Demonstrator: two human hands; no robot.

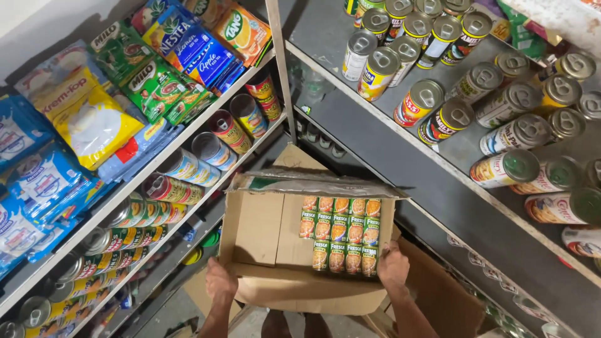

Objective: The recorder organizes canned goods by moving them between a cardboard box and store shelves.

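Open cardboard box (pixel 263 231) holds green-labelled cans (pixel 341 235) stacked at right side. Left hand (pixel 220 281) grasps near rim; right hand (pixel 393 266) fingers clasp near-right corner, cans just beyond them.

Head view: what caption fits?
Both hands, left and right, grip an open box of cans between shelves.

Metal shelves (pixel 188 134) on the left carry green sachet packs (pixel 153 81), a yellow-and-white bag (pixel 94 119), blue packets (pixel 37 181) and rows of tins lying on their sides (pixel 125 241). On the grey right-hand shelf (pixel 400 169), upright cans (pixel 416 103) stand in loose clusters, pull-tab lids upward.
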